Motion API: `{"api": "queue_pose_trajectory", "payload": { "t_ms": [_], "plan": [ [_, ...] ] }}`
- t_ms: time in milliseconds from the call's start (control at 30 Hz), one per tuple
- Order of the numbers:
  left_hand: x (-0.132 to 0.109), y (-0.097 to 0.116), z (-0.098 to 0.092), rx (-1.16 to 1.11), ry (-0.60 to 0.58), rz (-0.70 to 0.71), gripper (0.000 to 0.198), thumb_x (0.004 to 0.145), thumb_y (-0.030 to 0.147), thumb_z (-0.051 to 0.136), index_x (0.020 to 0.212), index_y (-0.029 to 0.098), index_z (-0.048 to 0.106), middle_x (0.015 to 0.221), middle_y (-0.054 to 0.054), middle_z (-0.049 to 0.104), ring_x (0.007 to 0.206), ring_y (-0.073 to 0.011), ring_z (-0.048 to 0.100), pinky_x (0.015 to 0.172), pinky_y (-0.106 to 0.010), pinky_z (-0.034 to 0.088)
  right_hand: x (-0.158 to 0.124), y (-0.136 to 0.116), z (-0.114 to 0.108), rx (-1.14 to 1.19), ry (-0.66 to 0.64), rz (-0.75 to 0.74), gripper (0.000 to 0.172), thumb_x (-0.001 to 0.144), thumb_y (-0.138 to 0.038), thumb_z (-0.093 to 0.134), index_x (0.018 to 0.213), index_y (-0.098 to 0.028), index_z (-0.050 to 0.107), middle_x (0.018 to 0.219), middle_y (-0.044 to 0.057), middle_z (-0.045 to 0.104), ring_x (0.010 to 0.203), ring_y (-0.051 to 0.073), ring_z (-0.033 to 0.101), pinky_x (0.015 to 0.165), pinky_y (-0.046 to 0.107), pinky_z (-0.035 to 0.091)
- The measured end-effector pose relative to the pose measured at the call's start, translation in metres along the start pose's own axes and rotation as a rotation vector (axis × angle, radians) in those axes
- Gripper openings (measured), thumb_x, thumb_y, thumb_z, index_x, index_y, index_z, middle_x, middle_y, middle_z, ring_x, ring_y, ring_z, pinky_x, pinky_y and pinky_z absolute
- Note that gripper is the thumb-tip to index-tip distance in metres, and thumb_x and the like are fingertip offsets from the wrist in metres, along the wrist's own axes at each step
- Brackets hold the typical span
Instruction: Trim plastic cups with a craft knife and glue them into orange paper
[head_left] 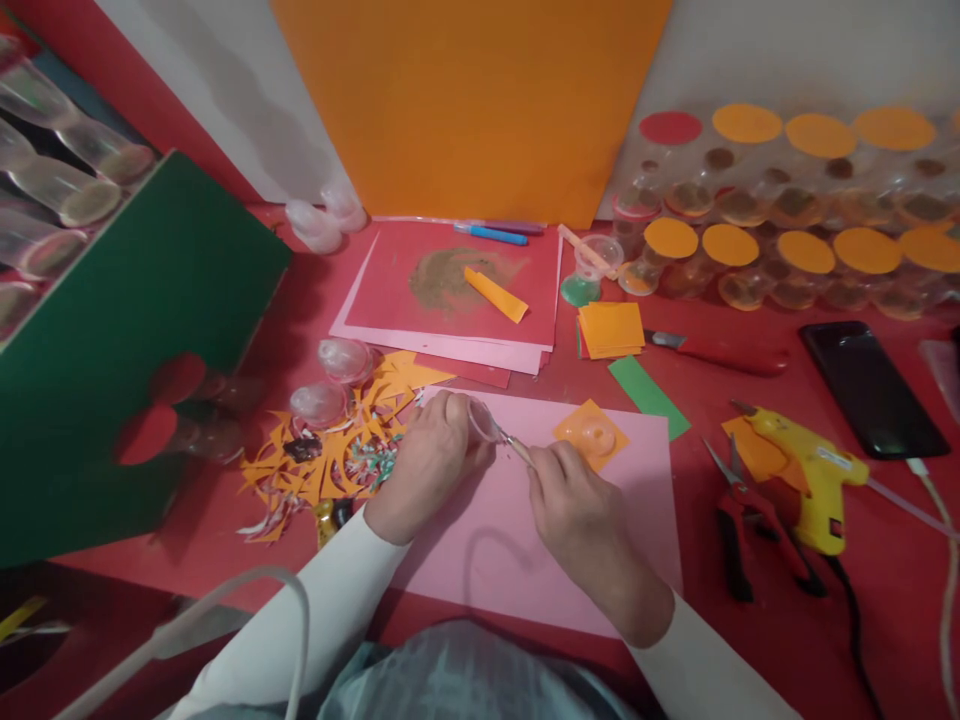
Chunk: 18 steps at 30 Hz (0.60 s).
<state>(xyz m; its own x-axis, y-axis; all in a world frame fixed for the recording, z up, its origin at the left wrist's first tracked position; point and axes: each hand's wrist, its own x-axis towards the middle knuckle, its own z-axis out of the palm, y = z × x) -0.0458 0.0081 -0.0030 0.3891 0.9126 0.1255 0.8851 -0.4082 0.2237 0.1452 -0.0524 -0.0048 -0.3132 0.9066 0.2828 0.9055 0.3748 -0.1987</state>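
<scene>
My left hand [435, 450] is closed around a clear plastic cup [484, 418], whose open rim faces right. In my right hand [577, 500] is a slim tool with a pale handle and metal tip [517, 448]; the tip meets the cup's rim, and its exact kind is unclear. Both hands are over a pink sheet [630, 560]. Just right of them, an orange paper square [592, 408] carries a clear plastic piece [600, 436]. Orange paper scraps [322, 480] and two clear plastic pieces [345, 360] lie beside my left hand.
At right are a yellow glue gun [814, 470], red-handled pruning shears [739, 500], a phone [874, 385] and a red-handled knife [720, 352]. Rows of plastic pieces with orange discs [746, 123] line the back right. A green box [150, 370] stands left; a grey bent tube [292, 590] crosses the lower left.
</scene>
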Motion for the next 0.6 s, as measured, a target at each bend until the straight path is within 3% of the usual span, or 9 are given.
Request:
{"api": "queue_pose_trajectory", "payload": {
  "t_ms": [133,600],
  "plan": [
    [0.0006,0.0006,-0.0006,-0.004,0.005,0.009,0.016,0.083,0.016,0.06,0.095,0.018,0.051,0.087,-0.007,0.061,0.083,-0.0263,0.062,0.072,-0.038,0.051,-0.003,0.0006,0.0029,-0.021,-0.059,-0.008,0.018,0.101,-0.014,0.042,0.092,-0.02,0.056,0.077,0.002,0.053,0.062,0.016,0.049,0.051,0.031,0.027],
    [0.0007,0.0028,-0.0028,-0.019,0.009,-0.008,0.016,0.082,0.019,0.062,0.095,0.019,0.052,0.086,-0.006,0.06,0.082,-0.0268,0.062,0.073,-0.038,0.051,0.0033,-0.0036,-0.001,0.004,0.028,-0.009,0.026,0.105,-0.017,0.041,0.086,-0.019,0.057,0.073,0.002,0.054,0.061,0.015,0.05,0.052,0.031,0.029]
  ]
}}
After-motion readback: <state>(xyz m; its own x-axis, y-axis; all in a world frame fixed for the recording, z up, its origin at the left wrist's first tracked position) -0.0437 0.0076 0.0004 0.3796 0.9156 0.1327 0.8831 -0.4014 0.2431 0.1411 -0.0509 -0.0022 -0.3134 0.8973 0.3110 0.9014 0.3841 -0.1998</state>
